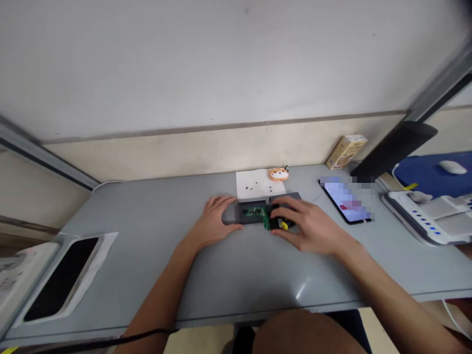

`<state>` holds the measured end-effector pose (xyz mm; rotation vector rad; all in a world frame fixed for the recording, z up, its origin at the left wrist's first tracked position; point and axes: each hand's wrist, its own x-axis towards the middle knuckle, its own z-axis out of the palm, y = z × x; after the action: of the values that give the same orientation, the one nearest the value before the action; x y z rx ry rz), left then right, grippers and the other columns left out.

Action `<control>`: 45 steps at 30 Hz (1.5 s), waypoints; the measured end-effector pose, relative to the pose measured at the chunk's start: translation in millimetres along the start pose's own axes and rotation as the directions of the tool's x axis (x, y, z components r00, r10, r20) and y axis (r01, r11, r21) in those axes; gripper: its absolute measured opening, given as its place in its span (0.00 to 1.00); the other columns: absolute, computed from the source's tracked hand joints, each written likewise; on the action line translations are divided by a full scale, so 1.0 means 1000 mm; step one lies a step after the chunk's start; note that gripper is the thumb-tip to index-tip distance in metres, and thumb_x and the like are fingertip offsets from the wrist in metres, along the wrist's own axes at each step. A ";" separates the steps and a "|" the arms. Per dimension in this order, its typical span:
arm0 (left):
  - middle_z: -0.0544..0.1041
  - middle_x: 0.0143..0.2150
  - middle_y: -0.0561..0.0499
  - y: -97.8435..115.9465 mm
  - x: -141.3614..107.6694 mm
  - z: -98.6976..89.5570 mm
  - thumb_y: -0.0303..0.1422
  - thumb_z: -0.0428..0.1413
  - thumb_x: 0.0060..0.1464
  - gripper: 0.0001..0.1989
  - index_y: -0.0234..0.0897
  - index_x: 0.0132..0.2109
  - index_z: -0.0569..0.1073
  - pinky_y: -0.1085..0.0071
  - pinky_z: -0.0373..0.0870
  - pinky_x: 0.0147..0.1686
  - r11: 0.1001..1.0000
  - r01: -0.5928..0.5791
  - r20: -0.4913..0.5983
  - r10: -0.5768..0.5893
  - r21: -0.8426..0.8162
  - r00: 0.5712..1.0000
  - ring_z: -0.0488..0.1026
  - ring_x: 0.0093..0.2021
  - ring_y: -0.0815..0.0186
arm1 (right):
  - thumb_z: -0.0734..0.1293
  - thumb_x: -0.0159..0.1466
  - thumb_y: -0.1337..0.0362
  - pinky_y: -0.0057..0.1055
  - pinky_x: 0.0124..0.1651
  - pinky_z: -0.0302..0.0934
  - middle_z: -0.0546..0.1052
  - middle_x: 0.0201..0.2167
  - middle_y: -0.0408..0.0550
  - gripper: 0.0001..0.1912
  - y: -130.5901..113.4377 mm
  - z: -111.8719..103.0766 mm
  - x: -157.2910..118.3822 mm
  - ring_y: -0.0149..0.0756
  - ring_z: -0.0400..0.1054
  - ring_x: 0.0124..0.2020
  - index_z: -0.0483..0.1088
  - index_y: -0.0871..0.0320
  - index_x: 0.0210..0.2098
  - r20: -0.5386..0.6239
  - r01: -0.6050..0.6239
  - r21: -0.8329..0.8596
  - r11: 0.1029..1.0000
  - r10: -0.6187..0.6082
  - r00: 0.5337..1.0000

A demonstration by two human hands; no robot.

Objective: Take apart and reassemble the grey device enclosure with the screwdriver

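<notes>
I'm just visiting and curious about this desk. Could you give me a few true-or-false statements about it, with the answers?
1. The left hand rests against a dark grey casing. True.
2. The right hand is over a red knob. False: the round part by its fingers is a yellow round part.
3. Small black pieces lie on a white sheet of paper. True.
4. The phone lies on the blue mat. False: it lies on the grey desk.
5. A green circuit board shows in the casing. True.
</notes>
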<state>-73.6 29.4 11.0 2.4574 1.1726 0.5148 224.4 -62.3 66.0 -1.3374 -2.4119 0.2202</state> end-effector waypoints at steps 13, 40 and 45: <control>0.70 0.66 0.47 -0.001 0.002 0.000 0.50 0.67 0.55 0.35 0.45 0.65 0.69 0.51 0.58 0.67 0.997 -0.040 0.020 0.039 0.061 0.999 0.63 0.64 0.51 | 0.67 0.69 0.51 0.42 0.47 0.62 0.75 0.55 0.49 0.15 0.022 0.030 0.038 0.42 0.73 0.40 0.76 0.50 0.49 0.035 -0.037 -0.068 0.997 0.040 0.999; 0.62 0.71 0.44 0.031 0.007 -0.005 0.50 0.59 0.63 0.43 0.49 0.76 0.48 0.46 0.56 0.68 0.991 -0.102 0.040 0.099 0.084 0.994 0.59 0.68 0.47 | 0.62 0.73 0.56 0.37 0.42 0.64 0.78 0.37 0.49 0.12 0.020 0.010 0.038 0.39 0.72 0.38 0.73 0.54 0.39 -0.503 -0.083 0.263 0.961 0.210 0.838; 0.66 0.69 0.43 0.051 0.033 0.008 0.47 0.56 0.66 0.37 0.46 0.75 0.52 0.49 0.57 0.67 0.976 -0.206 0.125 0.196 0.074 0.973 0.62 0.67 0.49 | 0.49 0.76 0.49 0.38 0.38 0.62 0.72 0.29 0.47 0.24 0.024 -0.001 0.039 0.38 0.69 0.30 0.66 0.54 0.34 -0.741 -0.078 0.609 0.789 0.601 0.299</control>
<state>-17.1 24.4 33.8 2.6578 0.9234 0.3760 225.1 -16.9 68.7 -1.2274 -0.9624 0.0982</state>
